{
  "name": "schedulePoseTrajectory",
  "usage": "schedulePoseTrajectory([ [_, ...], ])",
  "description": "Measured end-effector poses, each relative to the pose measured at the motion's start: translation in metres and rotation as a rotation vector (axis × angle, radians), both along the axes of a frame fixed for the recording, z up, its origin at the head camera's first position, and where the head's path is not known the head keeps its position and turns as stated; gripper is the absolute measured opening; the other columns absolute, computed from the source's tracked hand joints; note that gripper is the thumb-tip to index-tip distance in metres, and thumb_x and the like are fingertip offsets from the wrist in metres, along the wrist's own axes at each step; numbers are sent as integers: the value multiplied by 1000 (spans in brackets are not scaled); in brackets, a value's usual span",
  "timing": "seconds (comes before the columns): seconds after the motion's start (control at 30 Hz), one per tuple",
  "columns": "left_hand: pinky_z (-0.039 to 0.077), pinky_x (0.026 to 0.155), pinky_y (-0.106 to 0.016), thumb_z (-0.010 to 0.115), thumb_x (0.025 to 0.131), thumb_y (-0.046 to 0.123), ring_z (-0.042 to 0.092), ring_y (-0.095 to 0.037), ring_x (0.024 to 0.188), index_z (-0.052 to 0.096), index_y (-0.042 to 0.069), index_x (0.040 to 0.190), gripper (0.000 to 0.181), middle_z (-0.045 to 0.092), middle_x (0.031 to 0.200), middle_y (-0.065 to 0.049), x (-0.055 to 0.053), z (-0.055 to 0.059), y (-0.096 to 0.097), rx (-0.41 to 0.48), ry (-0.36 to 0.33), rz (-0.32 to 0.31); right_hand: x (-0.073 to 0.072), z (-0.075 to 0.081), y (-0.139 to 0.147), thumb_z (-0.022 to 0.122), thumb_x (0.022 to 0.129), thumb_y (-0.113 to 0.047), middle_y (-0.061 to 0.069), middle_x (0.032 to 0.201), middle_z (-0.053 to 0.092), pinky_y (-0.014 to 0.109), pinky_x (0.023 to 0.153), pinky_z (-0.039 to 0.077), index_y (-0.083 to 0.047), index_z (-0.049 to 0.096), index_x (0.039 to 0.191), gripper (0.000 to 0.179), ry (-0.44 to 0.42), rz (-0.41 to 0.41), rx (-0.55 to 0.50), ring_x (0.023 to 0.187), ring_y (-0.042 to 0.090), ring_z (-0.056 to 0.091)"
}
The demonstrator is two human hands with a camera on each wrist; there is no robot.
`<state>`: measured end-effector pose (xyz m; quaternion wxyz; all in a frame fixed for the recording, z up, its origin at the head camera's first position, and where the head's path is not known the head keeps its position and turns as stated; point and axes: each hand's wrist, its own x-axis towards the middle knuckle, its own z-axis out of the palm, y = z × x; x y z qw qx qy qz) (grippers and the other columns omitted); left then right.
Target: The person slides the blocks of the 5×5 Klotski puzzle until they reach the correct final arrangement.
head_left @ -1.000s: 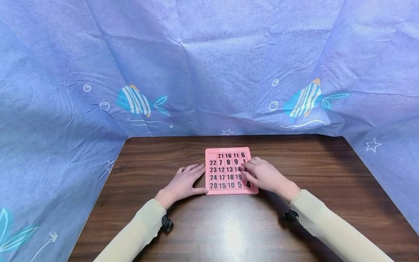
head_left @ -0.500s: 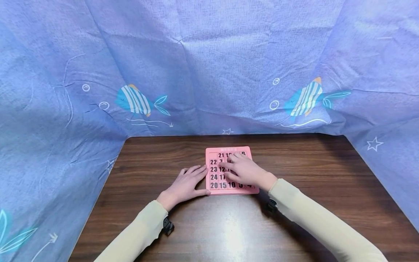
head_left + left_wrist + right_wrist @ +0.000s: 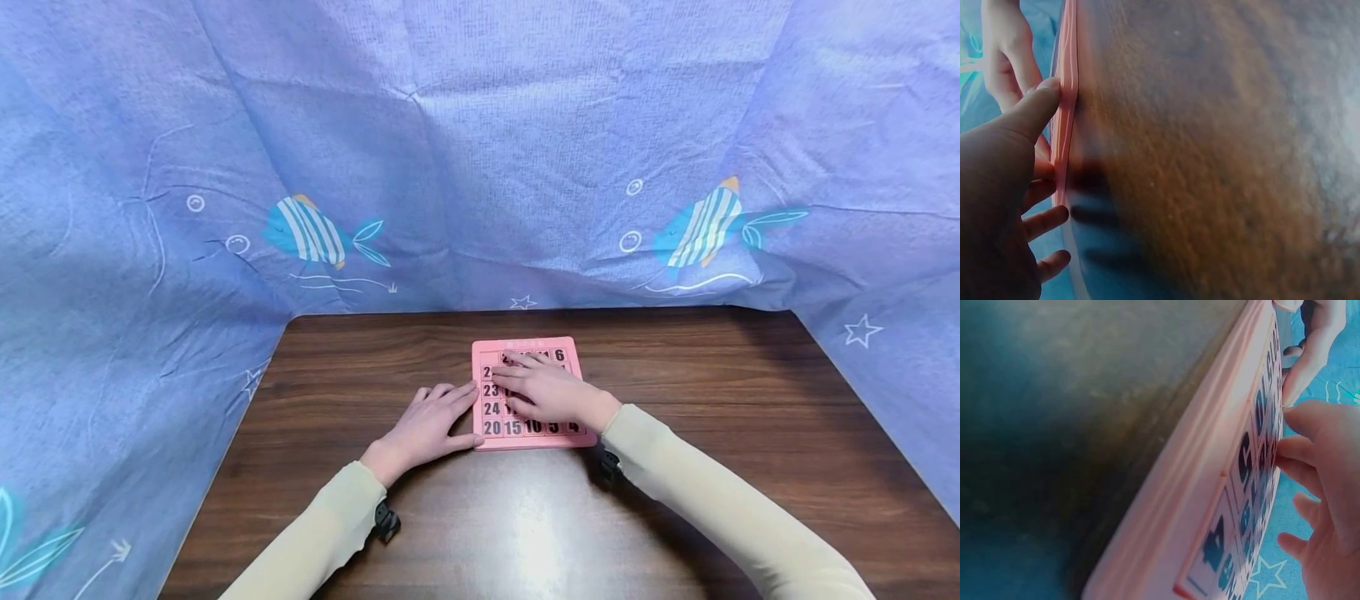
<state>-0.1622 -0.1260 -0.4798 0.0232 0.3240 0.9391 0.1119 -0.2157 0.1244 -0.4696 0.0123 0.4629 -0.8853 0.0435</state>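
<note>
A pink sliding number puzzle (image 3: pixel 532 444) lies flat on the table, its tiles printed with large black numbers. Its top left cell holds no tile. My left hand (image 3: pixel 429 422) rests at the puzzle's left side, fingertips touching that edge and the thumb at the near left corner. Over the puzzle's middle lies my right hand (image 3: pixel 551 393), its fingers extended leftward onto the upper left tiles. Several tiles are hidden under it. In the right wrist view the right fingertips (image 3: pixel 1290 415) meet the numbered face (image 3: pixel 1244 456).
The dark wood-grain table (image 3: pixel 360 358) spreads around the puzzle. Blue fabric (image 3: pixel 517 150) printed with fish and stars hangs behind the table and along its sides. A small black device (image 3: pixel 387 522) sits on the left wrist, with another (image 3: pixel 611 467) on the right wrist.
My right hand has moved left from the puzzle's right column across its middle, up to the tiles at the upper left. The left hand stays at the left edge.
</note>
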Motion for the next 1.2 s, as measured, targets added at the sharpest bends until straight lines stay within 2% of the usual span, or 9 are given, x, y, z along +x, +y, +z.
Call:
schedulePoseTrajectory([
  [0.4, 31, 90, -40, 50, 84, 66, 40, -17, 122, 39, 17, 144, 78, 37, 148, 4, -2, -1, 1, -13, 0, 1, -18, 4, -6, 49, 95, -32, 5, 144, 43, 53, 106, 23, -12, 49, 138, 47, -95, -73, -18, 137, 32, 26],
  [0.5, 31, 90, -40, 49, 84, 67, 40, -17, 122, 39, 18, 144, 78, 37, 148, 4, -2, -1, 1, -20, 2, 4, -19, 4, -6, 50, 95, -31, 8, 143, 44, 52, 106, 24, -11, 50, 137, 46, -89, -75, -45, 136, 33, 29],
  [0.57, 31, 91, -40, 49, 84, 67, 39, -17, 122, 38, 19, 145, 78, 37, 148, 4, -2, 0, 0, -24, -1, 6, -17, 4, -5, 51, 94, -29, 10, 135, 51, 49, 102, 30, -13, 53, 134, 43, -57, -69, -73, 128, 31, 40],
  [0.63, 31, 92, -41, 49, 84, 67, 39, -17, 123, 38, 19, 145, 78, 37, 148, 4, -1, 0, 0, -25, -7, 6, -12, 4, -3, 52, 93, -27, 9, 119, 55, 46, 94, 37, -17, 56, 131, 40, -13, -48, -87, 111, 27, 49],
  [0.7, 31, 93, -42, 49, 84, 67, 39, -18, 123, 38, 19, 145, 79, 37, 148, 4, -1, 1, -1, -21, -13, 8, -7, 4, -1, 52, 92, -28, 4, 101, 52, 41, 83, 39, -22, 59, 129, 38, 31, -21, -84, 91, 20, 48],
  [0.77, 30, 93, -42, 50, 83, 67, 39, -18, 123, 39, 18, 144, 79, 37, 148, 4, 0, 2, -1, -16, -18, 13, -1, 3, 1, 52, 91, -29, 0, 90, 46, 38, 76, 38, -27, 60, 128, 38, 64, 12, -70, 81, 17, 42],
  [0.9, 30, 93, -41, 50, 83, 67, 39, -19, 122, 41, 19, 144, 79, 38, 147, 4, 0, 3, -2, -15, -17, 23, 5, 4, 4, 53, 91, -34, -4, 86, 43, 37, 73, 37, -32, 60, 127, 37, 83, 36, -51, 81, 15, 40],
  [1.2, 31, 89, -41, 52, 83, 66, 41, -19, 116, 43, 17, 142, 78, 41, 146, 1, -1, 3, 1, -14, 13, -3, -1, 6, 5, 50, 94, -39, -3, 89, 45, 39, 77, 35, -32, 55, 132, 39, 46, -44, 0, 84, 17, 41],
])
